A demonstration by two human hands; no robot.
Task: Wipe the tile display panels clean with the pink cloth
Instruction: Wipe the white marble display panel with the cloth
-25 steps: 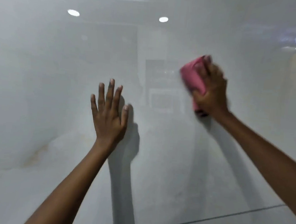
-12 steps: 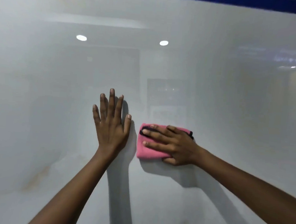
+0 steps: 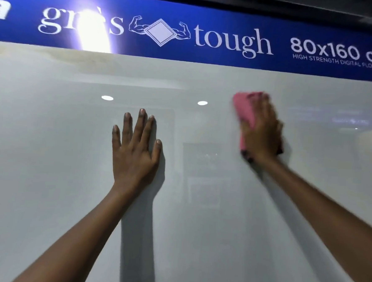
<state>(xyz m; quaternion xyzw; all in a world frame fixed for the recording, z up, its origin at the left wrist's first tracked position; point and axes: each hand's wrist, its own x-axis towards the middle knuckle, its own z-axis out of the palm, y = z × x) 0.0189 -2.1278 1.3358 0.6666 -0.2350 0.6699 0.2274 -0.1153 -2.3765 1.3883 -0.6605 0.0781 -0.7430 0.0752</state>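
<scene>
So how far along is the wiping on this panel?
Done: cannot tell; the glossy panel shows no visible dirt or wiped streaks. In hand: the right hand presses the pink cloth high on the panel, just under the blue sign, motion-blurred mid-wipe; the left hand braces flat. Left: any other panels are out of view.

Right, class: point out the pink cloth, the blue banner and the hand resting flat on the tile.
pink cloth [image 3: 244, 109], head view, upper exposed fold.
blue banner [image 3: 231, 19], head view, plain blue above "tough".
left hand [image 3: 134, 157], head view, back of the hand.
</scene>
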